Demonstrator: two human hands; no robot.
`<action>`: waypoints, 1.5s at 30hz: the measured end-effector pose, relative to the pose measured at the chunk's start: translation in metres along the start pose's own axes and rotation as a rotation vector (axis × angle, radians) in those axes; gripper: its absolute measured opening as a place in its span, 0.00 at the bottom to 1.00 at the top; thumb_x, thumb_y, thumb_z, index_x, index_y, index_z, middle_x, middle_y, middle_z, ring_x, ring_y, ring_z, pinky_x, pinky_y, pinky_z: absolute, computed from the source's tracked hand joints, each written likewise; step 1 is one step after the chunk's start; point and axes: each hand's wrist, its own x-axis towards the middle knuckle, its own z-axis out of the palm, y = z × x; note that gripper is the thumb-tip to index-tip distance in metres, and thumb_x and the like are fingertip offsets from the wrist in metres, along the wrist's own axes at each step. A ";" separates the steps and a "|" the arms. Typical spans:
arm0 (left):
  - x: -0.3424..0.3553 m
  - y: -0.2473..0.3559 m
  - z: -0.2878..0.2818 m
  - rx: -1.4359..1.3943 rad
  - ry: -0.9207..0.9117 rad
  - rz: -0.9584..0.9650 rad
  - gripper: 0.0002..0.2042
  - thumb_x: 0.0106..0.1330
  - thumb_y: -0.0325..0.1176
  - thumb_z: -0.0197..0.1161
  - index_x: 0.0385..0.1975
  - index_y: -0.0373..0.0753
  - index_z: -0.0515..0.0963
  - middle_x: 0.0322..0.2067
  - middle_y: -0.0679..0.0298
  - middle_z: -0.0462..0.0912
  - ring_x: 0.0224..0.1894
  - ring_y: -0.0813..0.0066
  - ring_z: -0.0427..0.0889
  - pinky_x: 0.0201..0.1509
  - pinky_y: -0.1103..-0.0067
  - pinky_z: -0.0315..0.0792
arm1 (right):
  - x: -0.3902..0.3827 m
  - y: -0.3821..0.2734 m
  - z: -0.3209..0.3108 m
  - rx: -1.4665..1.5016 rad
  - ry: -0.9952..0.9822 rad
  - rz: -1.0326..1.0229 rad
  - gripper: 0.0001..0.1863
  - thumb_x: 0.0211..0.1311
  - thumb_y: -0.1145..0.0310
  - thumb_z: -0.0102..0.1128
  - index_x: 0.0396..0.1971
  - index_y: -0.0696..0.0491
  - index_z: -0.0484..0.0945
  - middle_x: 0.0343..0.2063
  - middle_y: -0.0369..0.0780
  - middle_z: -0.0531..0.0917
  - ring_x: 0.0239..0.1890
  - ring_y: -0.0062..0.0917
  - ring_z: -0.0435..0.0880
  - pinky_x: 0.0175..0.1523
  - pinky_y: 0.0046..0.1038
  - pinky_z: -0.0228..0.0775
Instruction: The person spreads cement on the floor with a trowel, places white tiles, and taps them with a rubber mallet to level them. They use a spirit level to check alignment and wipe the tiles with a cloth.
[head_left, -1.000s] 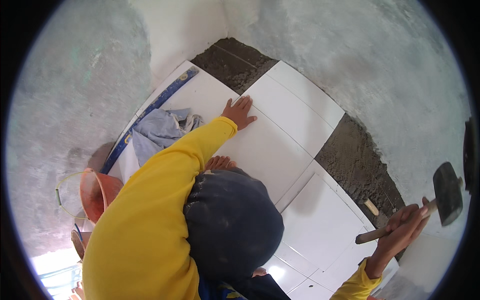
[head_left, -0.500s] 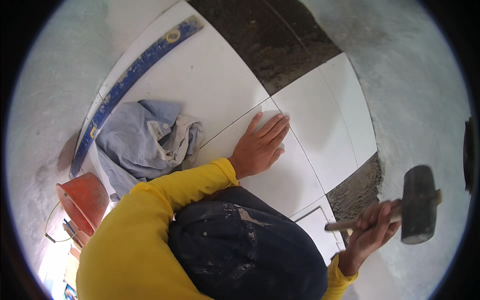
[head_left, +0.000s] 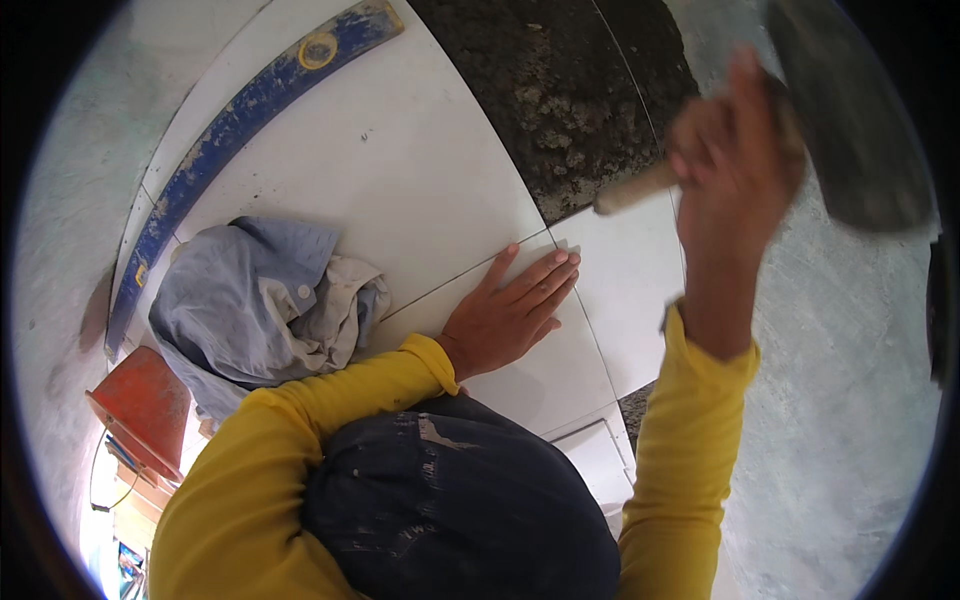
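Observation:
My left hand (head_left: 512, 314) lies flat, fingers spread, on a large white floor tile (head_left: 535, 365), close to the joint with the neighbouring white tile (head_left: 390, 170). My right hand (head_left: 735, 130) is raised high at the upper right, closed around the wooden handle of a black rubber mallet (head_left: 850, 120); the mallet head is blurred. Both arms wear yellow sleeves. A dark cap or knee (head_left: 455, 500) fills the lower middle and hides the tile below it.
A dark bare mortar bed (head_left: 560, 100) lies beyond the tiles. A long blue spirit level (head_left: 230, 140) rests on the far tile. A crumpled blue-grey cloth (head_left: 255, 300) sits at left, an orange bucket (head_left: 145, 405) beside it. Grey concrete floor (head_left: 850, 400) runs along the right.
My right hand has swung the mallet up from low right to high above the tiles. The left hand stays flat on the tile. The view has moved closer.

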 end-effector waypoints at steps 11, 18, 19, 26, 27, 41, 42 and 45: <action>-0.001 0.001 0.001 -0.035 0.033 -0.012 0.32 0.75 0.54 0.62 0.75 0.47 0.70 0.79 0.70 0.64 0.84 0.76 0.52 0.86 0.51 0.41 | 0.037 0.069 0.054 -0.305 -0.266 0.331 0.16 0.76 0.60 0.70 0.29 0.47 0.74 0.15 0.28 0.70 0.14 0.14 0.67 0.20 0.25 0.59; -0.001 -0.003 0.005 -0.030 0.064 -0.016 0.32 0.75 0.54 0.62 0.75 0.46 0.71 0.80 0.70 0.63 0.84 0.75 0.52 0.86 0.51 0.42 | 0.063 0.061 0.064 -0.147 -0.425 0.067 0.17 0.74 0.64 0.70 0.25 0.54 0.78 0.15 0.29 0.69 0.15 0.14 0.67 0.22 0.22 0.56; -0.004 -0.002 0.005 -0.029 0.046 -0.015 0.32 0.75 0.54 0.61 0.75 0.46 0.71 0.80 0.70 0.63 0.84 0.75 0.52 0.86 0.51 0.43 | 0.047 0.075 0.060 -0.273 -0.395 0.096 0.17 0.73 0.64 0.72 0.24 0.54 0.78 0.15 0.29 0.69 0.15 0.14 0.68 0.22 0.22 0.56; -0.001 -0.002 0.001 -0.005 0.070 -0.017 0.33 0.75 0.54 0.62 0.76 0.45 0.70 0.80 0.70 0.63 0.84 0.75 0.52 0.86 0.51 0.43 | 0.065 0.103 0.046 -0.521 -0.585 -0.313 0.17 0.72 0.62 0.72 0.25 0.53 0.78 0.14 0.29 0.71 0.14 0.13 0.67 0.19 0.21 0.55; -0.003 0.000 0.003 -0.009 0.073 -0.018 0.33 0.75 0.54 0.62 0.76 0.45 0.70 0.80 0.70 0.63 0.84 0.75 0.52 0.86 0.51 0.43 | 0.068 0.093 0.050 -0.461 -0.576 -0.303 0.17 0.73 0.62 0.71 0.25 0.53 0.78 0.14 0.29 0.70 0.13 0.14 0.66 0.19 0.21 0.55; -0.004 -0.001 0.003 -0.007 0.045 -0.009 0.31 0.76 0.54 0.61 0.75 0.46 0.71 0.80 0.69 0.63 0.84 0.75 0.52 0.86 0.50 0.41 | 0.071 0.049 0.075 0.097 -0.363 0.106 0.19 0.71 0.62 0.73 0.21 0.51 0.76 0.11 0.29 0.68 0.12 0.15 0.65 0.20 0.23 0.55; -0.002 -0.002 0.003 0.001 0.060 -0.011 0.32 0.76 0.54 0.61 0.75 0.46 0.71 0.80 0.69 0.63 0.84 0.74 0.52 0.86 0.50 0.41 | 0.063 0.055 0.073 -0.045 -0.391 0.030 0.19 0.71 0.62 0.73 0.21 0.51 0.76 0.12 0.29 0.69 0.12 0.14 0.65 0.20 0.22 0.55; -0.004 -0.001 0.004 -0.024 0.039 -0.004 0.32 0.76 0.55 0.61 0.75 0.46 0.70 0.80 0.69 0.63 0.84 0.74 0.52 0.86 0.50 0.41 | 0.043 0.094 0.057 -0.228 -0.431 0.093 0.16 0.70 0.63 0.74 0.25 0.50 0.78 0.13 0.31 0.71 0.12 0.16 0.67 0.21 0.23 0.58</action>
